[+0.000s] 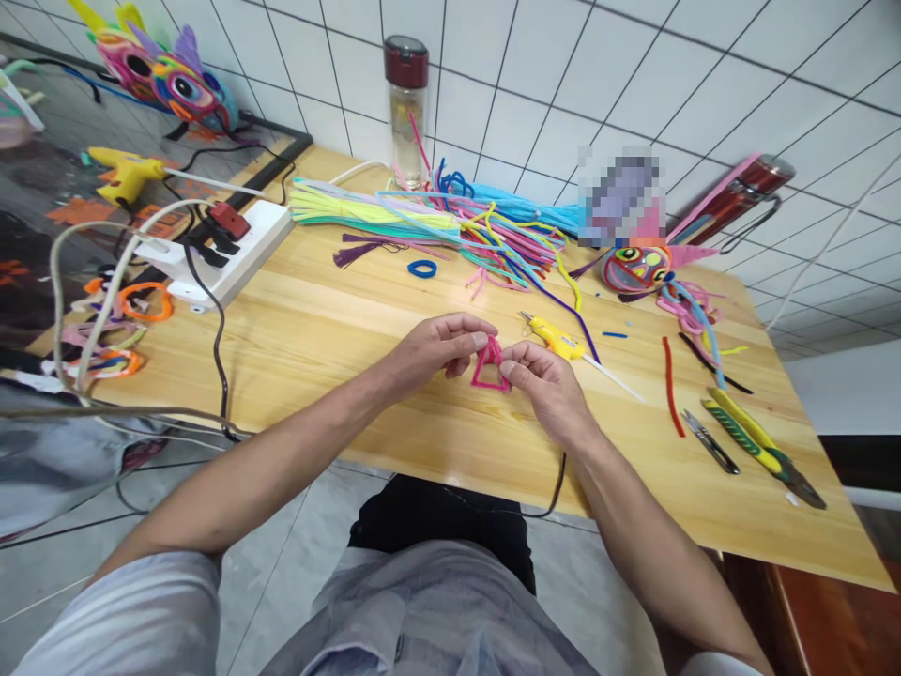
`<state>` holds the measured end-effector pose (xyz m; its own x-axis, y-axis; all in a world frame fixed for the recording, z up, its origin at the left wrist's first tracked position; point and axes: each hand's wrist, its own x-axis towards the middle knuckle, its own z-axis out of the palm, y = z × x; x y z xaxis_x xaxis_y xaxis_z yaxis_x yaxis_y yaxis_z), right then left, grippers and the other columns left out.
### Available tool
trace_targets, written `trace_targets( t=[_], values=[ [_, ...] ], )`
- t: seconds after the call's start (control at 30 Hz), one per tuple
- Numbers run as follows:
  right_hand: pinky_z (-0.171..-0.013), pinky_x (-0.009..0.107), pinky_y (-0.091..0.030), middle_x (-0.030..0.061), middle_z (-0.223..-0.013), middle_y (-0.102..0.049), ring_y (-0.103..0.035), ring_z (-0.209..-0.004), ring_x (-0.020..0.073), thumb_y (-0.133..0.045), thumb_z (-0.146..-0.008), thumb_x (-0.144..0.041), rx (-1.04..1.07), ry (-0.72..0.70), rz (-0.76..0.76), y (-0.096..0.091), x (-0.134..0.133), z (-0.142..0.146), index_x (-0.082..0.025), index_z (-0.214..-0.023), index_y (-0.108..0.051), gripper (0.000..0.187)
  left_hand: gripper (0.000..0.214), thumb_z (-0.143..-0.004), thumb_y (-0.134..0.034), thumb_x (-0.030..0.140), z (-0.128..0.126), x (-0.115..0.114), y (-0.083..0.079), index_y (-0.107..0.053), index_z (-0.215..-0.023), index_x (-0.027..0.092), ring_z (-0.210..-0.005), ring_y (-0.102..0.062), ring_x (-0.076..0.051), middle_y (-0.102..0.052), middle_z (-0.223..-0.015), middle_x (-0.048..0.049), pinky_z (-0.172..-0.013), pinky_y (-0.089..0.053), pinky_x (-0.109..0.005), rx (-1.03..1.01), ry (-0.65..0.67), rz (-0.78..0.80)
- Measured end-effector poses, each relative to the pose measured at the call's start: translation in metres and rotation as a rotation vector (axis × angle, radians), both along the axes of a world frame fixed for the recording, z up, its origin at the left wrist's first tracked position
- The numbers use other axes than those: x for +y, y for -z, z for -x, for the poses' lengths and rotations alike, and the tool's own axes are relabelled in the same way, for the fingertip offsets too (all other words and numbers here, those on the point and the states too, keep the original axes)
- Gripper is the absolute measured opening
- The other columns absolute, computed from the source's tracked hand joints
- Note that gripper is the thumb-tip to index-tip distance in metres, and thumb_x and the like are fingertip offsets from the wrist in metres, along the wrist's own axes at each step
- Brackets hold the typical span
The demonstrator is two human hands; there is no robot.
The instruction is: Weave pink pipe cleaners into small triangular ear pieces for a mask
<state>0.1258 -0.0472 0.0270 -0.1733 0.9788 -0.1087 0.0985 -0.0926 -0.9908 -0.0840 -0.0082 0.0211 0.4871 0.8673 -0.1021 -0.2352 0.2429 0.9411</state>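
Note:
Both my hands meet over the middle of the wooden table (338, 338). Between them is a pink pipe cleaner bent into a small triangle (490, 368). My left hand (436, 345) pinches its top corner with thumb and fingers closed. My right hand (545, 385) pinches its right side, fingers curled. A yellow glue gun (556, 338) lies just behind my right hand.
A heap of coloured pipe cleaners (450, 225) lies at the back, beside a glass bottle (406, 108). A white power strip (225, 249) sits at the left. Yellow pliers (756, 446), small scissors (710, 441) and a red pipe cleaner (671, 385) lie at the right. A colourful mask (637, 268) is behind.

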Motion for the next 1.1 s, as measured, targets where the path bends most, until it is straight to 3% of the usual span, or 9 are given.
trace_targets(
  t=[0.4,0.87,1.1],
  values=[
    [-0.064,0.029,-0.042,-0.0029,-0.07,-0.062,-0.052,-0.065,0.0141,-0.082,-0.08,-0.048,-0.054,-0.001,-0.005,0.0,0.0,0.004,-0.023,-0.087,-0.071,0.028,0.029,-0.076,-0.088,0.036,-0.002,-0.003,-0.003,-0.07,-0.088,0.016,-0.053,-0.051,-0.007,-0.066,-0.066,0.0027,-0.051,-0.039,-0.02,0.113,0.004,-0.09],
    [-0.072,0.033,-0.047,0.0025,-0.088,-0.076,-0.06,-0.074,0.0171,-0.072,-0.095,-0.048,-0.182,0.054,-0.173,0.015,-0.006,0.004,-0.024,-0.096,-0.072,0.025,0.032,-0.084,-0.078,0.046,-0.005,-0.005,-0.001,-0.072,-0.075,0.016,-0.057,-0.06,-0.009,-0.074,-0.076,-0.0038,-0.052,-0.047,-0.021,0.141,-0.001,-0.023],
    [-0.067,0.031,-0.042,-0.001,-0.082,-0.07,-0.053,-0.068,0.0136,-0.075,-0.093,-0.049,-0.165,0.06,-0.169,0.013,-0.004,0.003,-0.023,-0.095,-0.074,0.027,0.032,-0.083,-0.078,0.046,-0.003,-0.005,-0.005,-0.068,-0.072,0.017,-0.051,-0.054,-0.01,-0.061,-0.058,0.0014,-0.048,-0.042,-0.022,0.157,-0.063,-0.045]
  ],
)
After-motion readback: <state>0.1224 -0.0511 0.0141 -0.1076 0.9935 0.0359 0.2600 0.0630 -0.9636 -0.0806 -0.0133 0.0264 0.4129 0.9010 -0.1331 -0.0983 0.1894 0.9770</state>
